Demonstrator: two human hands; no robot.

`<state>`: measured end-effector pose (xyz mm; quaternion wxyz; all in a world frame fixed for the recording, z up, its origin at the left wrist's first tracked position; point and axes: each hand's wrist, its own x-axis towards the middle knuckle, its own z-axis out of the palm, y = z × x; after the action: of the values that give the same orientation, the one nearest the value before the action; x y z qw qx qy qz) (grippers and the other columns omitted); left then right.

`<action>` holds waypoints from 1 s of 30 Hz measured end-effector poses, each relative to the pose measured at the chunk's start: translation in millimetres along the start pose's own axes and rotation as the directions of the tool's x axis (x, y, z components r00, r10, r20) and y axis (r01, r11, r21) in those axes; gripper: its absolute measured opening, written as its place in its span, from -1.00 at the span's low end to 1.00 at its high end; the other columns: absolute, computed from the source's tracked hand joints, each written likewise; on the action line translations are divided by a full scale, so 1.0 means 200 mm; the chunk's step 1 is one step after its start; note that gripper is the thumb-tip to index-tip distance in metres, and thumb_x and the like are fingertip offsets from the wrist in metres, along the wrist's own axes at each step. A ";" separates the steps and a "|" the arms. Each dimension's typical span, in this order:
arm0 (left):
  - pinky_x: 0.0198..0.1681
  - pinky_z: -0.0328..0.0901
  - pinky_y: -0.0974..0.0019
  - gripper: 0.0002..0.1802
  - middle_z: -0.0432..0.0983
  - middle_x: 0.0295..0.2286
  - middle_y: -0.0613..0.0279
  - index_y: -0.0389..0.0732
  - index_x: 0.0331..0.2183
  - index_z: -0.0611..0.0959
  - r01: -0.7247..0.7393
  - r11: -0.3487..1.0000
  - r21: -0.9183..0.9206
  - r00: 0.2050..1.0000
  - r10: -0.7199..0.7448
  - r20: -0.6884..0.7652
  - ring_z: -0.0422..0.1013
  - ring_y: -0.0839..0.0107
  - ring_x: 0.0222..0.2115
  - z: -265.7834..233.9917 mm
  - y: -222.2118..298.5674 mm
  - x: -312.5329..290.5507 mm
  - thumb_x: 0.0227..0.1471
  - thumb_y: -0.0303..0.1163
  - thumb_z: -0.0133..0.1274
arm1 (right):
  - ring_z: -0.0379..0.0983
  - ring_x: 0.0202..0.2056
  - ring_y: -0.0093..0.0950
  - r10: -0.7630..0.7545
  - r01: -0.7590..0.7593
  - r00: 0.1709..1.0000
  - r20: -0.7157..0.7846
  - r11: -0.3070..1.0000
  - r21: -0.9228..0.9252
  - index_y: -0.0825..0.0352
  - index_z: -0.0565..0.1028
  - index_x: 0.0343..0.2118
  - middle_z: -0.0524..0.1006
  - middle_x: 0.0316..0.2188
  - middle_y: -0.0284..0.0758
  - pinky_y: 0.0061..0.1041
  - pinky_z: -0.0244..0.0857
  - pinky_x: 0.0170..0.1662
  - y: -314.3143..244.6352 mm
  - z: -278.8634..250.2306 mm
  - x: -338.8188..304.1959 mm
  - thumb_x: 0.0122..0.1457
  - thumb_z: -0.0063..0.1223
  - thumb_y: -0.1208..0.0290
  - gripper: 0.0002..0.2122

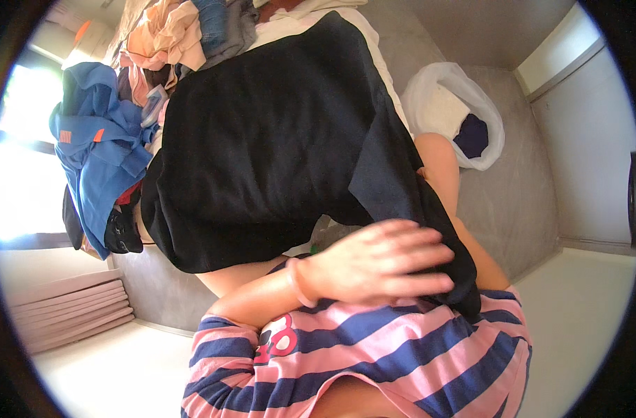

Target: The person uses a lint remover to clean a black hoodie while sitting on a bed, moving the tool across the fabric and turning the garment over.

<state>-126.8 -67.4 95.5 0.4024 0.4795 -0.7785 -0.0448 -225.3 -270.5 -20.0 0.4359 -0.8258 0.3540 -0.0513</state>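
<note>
A large black garment [262,132] is spread over the bed edge and my lap. Its right side is folded over, and a narrow part runs down against my striped shirt. My left hand [384,261] reaches across my body and lies over this narrow part, palm down. Its fingers are apart and slightly blurred, with nothing seen in them. My right arm [482,254] goes along the garment's right edge. The right hand is mostly hidden behind the black cloth, so its fingers cannot be made out.
Left of the garment lies a heap of clothes with a blue jacket [98,139] and a peach cloth [165,38]. A white plastic bag [495,115] on the grey floor holds white and dark navy cloth. Walls rise at right; a bright window [25,181] is at left.
</note>
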 end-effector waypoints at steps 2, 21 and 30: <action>0.31 0.05 -0.03 -0.39 0.39 0.12 0.17 0.11 0.22 0.41 -0.108 0.988 0.110 0.988 0.095 0.120 0.30 0.13 0.15 0.09 0.02 0.06 0.09 -0.27 -0.04 | 0.50 -0.22 -0.32 0.041 -0.041 0.998 0.039 0.999 0.003 0.39 0.58 -0.26 0.58 -0.31 -0.12 -0.39 0.30 -0.04 -0.02 0.00 0.02 0.21 0.01 0.27 -0.74; -0.14 0.40 0.37 -0.67 0.57 -0.15 0.11 -0.27 0.04 0.47 0.750 0.100 -0.654 -0.075 -0.969 -0.235 0.52 0.42 -0.22 -0.41 0.13 -1.07 0.33 -0.32 -0.09 | 0.37 -0.52 -0.32 -0.707 0.620 0.635 -0.311 0.707 -0.340 0.29 0.40 -0.27 0.42 -0.47 -0.23 -0.33 0.26 -0.40 0.15 -0.20 -0.16 -0.04 0.22 0.70 -0.71; -0.19 0.41 0.29 -0.42 0.58 -0.13 0.04 -0.31 0.06 0.51 0.913 -0.168 -0.371 -0.094 -0.973 0.209 0.54 0.32 -0.23 -0.04 -0.01 -0.99 0.30 0.02 -0.08 | 0.52 -0.09 -0.17 -0.620 0.553 0.739 -0.262 0.781 -0.290 0.32 0.41 0.09 0.55 -0.13 -0.14 -0.33 0.38 -0.03 0.04 -0.22 -0.14 -0.12 0.14 0.75 -0.41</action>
<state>-76.3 88.6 -15.1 0.3806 0.8009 -0.1072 -0.4498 -267.3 -286.0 8.0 0.2462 -0.9113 0.1482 -0.2950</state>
